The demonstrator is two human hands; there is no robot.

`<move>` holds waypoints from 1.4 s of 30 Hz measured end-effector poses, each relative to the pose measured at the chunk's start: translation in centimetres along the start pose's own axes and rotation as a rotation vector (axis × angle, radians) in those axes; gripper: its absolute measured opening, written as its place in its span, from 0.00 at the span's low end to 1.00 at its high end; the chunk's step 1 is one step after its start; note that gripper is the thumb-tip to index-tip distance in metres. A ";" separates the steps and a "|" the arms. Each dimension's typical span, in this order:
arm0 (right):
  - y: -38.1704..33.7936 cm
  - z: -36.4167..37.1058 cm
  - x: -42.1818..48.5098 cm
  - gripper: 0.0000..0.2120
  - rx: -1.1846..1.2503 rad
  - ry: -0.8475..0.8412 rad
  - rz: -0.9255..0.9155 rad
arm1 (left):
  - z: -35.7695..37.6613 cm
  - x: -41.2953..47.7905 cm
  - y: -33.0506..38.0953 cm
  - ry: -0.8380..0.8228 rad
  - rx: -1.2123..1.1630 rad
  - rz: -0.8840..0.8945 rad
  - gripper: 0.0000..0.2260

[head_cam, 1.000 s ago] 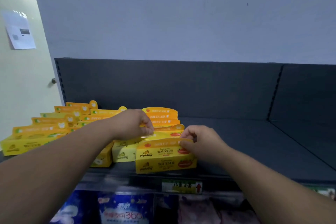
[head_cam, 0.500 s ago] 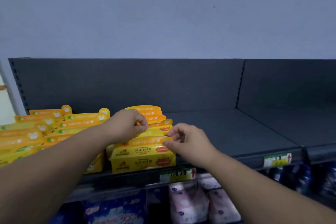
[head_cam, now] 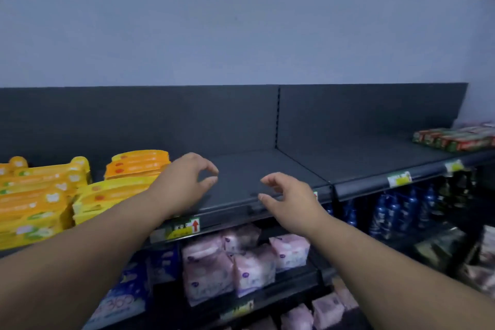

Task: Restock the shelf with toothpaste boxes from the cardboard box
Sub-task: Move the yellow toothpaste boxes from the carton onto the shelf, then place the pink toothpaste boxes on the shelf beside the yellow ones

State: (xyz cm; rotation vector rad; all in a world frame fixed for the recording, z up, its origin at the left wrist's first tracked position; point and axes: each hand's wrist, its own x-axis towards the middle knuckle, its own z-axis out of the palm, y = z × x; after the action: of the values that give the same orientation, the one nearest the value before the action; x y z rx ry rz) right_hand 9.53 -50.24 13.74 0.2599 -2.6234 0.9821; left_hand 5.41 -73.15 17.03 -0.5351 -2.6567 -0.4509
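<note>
Yellow and orange toothpaste boxes lie stacked at the left end of the dark shelf. Just right of them the left hand hovers over the shelf, its grip loosely curled around nothing. The right hand hangs at the shelf's front edge, grip likewise slack. Red-green packs sit far right.

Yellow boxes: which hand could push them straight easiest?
Probably the left. The left hand hangs beside the yellow boxes; the right hand is farther off, over the bare shelf. Both hold nothing.
</note>
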 end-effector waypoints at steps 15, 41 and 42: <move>19.0 -23.0 -21.3 0.20 -0.313 0.207 0.416 | 15.6 -2.4 34.1 -0.205 -0.244 0.310 0.22; 42.5 -28.2 -25.3 0.26 -0.422 0.421 1.209 | 38.9 10.3 50.7 -0.644 -0.392 0.566 0.23; 43.1 -28.0 -25.4 0.26 -0.416 0.412 1.232 | 39.9 10.5 50.9 -0.672 -0.401 0.569 0.24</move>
State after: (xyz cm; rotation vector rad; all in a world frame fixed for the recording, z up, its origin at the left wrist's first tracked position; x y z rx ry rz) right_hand 27.73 1.84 -1.68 -1.6045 -2.3366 0.5860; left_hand 5.74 -10.33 -1.43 -1.7725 -2.8039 -0.7181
